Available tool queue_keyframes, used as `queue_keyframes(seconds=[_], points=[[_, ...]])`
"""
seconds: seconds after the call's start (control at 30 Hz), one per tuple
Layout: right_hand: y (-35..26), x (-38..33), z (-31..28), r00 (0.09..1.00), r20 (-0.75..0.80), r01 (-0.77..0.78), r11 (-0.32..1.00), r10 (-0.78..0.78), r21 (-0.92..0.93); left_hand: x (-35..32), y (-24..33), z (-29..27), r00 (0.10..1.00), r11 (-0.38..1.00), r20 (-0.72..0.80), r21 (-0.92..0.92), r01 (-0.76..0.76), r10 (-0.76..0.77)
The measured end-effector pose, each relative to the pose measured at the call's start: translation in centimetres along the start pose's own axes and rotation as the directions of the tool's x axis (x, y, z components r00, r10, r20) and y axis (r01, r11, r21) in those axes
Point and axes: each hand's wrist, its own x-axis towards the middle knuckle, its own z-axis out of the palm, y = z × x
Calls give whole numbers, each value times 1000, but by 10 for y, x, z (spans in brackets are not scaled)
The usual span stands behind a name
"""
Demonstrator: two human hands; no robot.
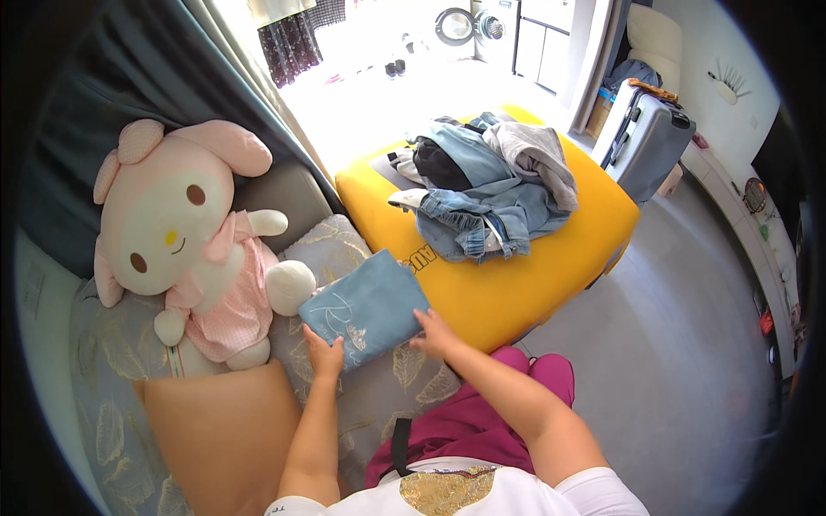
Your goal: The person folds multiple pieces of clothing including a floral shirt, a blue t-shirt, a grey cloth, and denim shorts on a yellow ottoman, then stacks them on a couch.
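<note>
The cloth [383, 297] is dusty blue with white lettering. The sofa cover [366, 404] is grey with pale leaf outlines; the ottoman [508, 292] yellow, the plush toy [163, 206] white and pink.

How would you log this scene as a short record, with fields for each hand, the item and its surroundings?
Left hand: holding the near-left edge of the folded blue cloth
Right hand: at its right edge; grip unclear
Item: flat, pale lettering
Left side: plush toy, tan cushion
Ahead: clothes heap on yellow block
</note>
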Motion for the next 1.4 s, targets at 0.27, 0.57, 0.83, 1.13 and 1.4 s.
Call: queue_keyframes(seconds=[0.27, 0.57, 0.83, 1.13, 1.4], points=[[-18, -31, -8, 991, 133, -23, 998, 31, -63, -14, 81, 33, 839, 709, 296, 448, -544, 456], [36, 34, -114, 949, -314, 196, 809, -14, 554, -8, 143, 85, 803, 750, 461, 357, -557, 377], [39, 137, -291, 554, -743, 156, 830, 376, 536, 0, 118, 138, 774, 690, 558, 435, -579, 298], [74, 140, -368, 355, -907, 380, 852, 226, 361, 2, 124, 139, 759, 709, 599, 418, -567, 254], [-87, -88, -444, 322, -946, 879, 379, -27, 289, -11, 197, 118, 800, 869, 340, -156, -470, 494]])
